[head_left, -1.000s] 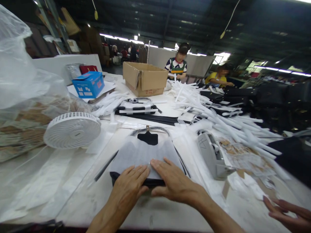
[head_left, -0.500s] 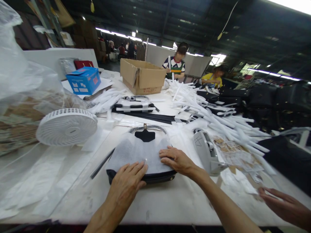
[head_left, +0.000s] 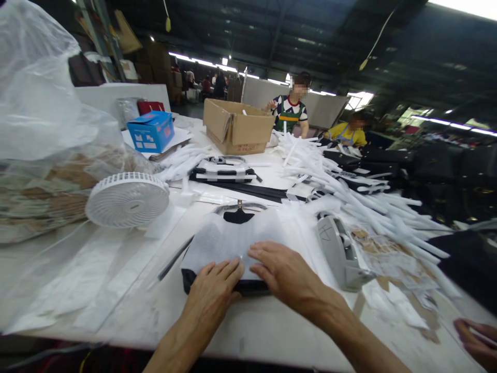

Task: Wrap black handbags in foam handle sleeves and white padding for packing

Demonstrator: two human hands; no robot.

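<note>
Fingers outstretched, gripping nothing, left hand (head_left: 216, 284) and right hand (head_left: 287, 272) lay on the white sheet (head_left: 221, 243) covering a black bag (head_left: 189, 280); uneven pressure risked creases.

I count one fan (head_left: 128, 201), one blue box (head_left: 151, 132).

Both hands (head_left: 216, 286) & f'arms (head_left: 351, 326) bare

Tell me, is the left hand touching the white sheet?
Touching. The head view shows the left hand laid across the near edge of the white sheet, no gap visible.
</note>
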